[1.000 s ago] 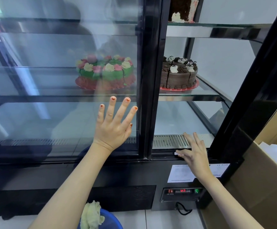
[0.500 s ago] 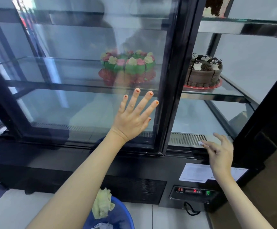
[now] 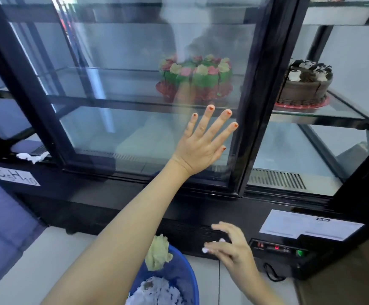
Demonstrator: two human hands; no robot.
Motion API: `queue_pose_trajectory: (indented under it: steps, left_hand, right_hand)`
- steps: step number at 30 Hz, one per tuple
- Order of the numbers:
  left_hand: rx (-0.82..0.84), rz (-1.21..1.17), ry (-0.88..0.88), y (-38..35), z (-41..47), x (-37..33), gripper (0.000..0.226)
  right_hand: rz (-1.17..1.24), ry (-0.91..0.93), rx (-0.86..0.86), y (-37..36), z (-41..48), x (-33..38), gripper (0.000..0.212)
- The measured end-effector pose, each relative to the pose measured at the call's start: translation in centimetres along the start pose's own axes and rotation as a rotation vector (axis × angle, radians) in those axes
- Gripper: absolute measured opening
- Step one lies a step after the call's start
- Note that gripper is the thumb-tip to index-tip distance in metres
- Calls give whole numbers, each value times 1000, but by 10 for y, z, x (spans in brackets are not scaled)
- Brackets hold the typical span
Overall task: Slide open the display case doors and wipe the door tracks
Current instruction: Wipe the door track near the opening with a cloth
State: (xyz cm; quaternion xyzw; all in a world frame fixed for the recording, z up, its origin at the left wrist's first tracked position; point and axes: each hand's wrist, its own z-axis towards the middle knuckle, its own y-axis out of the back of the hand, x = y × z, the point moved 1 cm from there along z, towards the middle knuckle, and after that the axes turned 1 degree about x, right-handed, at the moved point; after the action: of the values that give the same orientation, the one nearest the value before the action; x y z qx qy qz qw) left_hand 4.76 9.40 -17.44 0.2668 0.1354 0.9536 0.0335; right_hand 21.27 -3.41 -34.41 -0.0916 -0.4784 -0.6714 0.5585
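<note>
While the left hand point(image 3: 203, 143) lies flat, fingers spread, on the sliding glass door point(image 3: 124, 133), likely to hold it clear of the bared bottom track point(image 3: 289, 195) at the right, the right hand point(image 3: 232, 249) pinches 1 white tissue wad point(image 3: 205, 250) just beside the blue basin point(image 3: 187, 280), probably for dumping

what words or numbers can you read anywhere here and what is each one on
"C5H10": handwritten on the white sticker, lower left of the black display case.
Print on the white paper label, lower right: too small to read.
Red digits on the black control panel: too blurred to read.
</note>
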Motion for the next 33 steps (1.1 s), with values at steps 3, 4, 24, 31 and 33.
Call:
queue_pose_trajectory:
  steps: [3, 4, 24, 31, 33]
  left_hand:
    - [21, 4, -36, 8, -2, 8, 51]
    - [26, 12, -55, 10, -2, 11, 50]
    - [72, 136, -197, 15, -30, 61, 54]
    - [-2, 109, -202, 7, -31, 61, 55]
    - [-20, 110, -199, 6, -31, 61, 56]
  right_hand:
    - [0, 16, 72, -46, -20, -1, 22]
    - [-33, 26, 87, -57, -22, -2, 21]
    - [-489, -195, 1054, -107, -14, 1, 64]
    - [-737, 194, 1066, -178, 20, -24, 64]
    - [-808, 251, 1053, -194, 24, -33, 65]
